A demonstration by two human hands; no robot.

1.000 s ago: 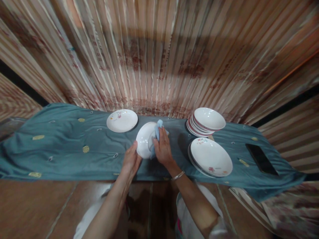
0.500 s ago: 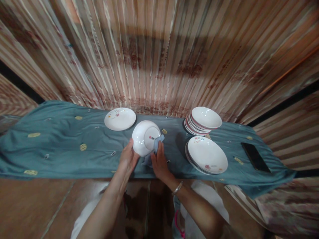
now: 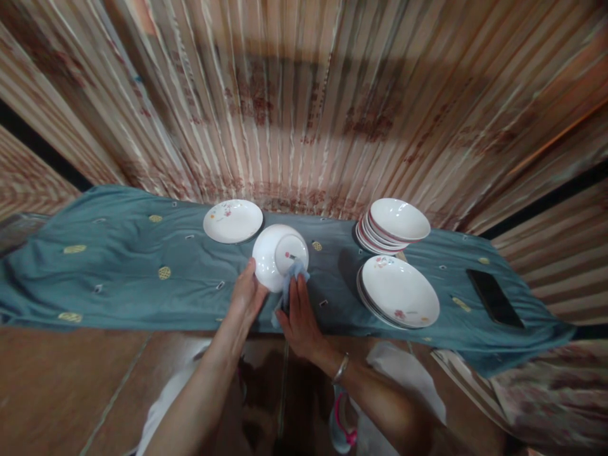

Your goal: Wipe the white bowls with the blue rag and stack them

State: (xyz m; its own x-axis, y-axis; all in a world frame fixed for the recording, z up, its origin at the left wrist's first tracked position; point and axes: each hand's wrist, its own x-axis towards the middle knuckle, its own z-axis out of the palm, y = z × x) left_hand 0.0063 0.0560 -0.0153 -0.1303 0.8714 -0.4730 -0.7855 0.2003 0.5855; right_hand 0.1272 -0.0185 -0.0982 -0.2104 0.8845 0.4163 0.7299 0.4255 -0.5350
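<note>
My left hand (image 3: 247, 297) grips the near rim of a white plate (image 3: 278, 253), which is tilted up with its underside and foot ring toward me. My right hand (image 3: 298, 316) holds a light blue cloth (image 3: 291, 278) pressed against the lower right of that plate's back. Both hands are over the front middle of the teal tablecloth (image 3: 118, 278). A single white flowered plate (image 3: 232, 220) lies flat just behind and left of the held plate.
To the right are two stacks of white plates, one at the back (image 3: 396, 223) and one nearer (image 3: 399, 291). A black phone (image 3: 494, 296) lies at the cloth's right end. A striped curtain (image 3: 304, 101) hangs behind the table.
The plate has been turned over, so its underside now faces me. My right hand with the cloth slid from the plate's upper right down to its lower edge.
</note>
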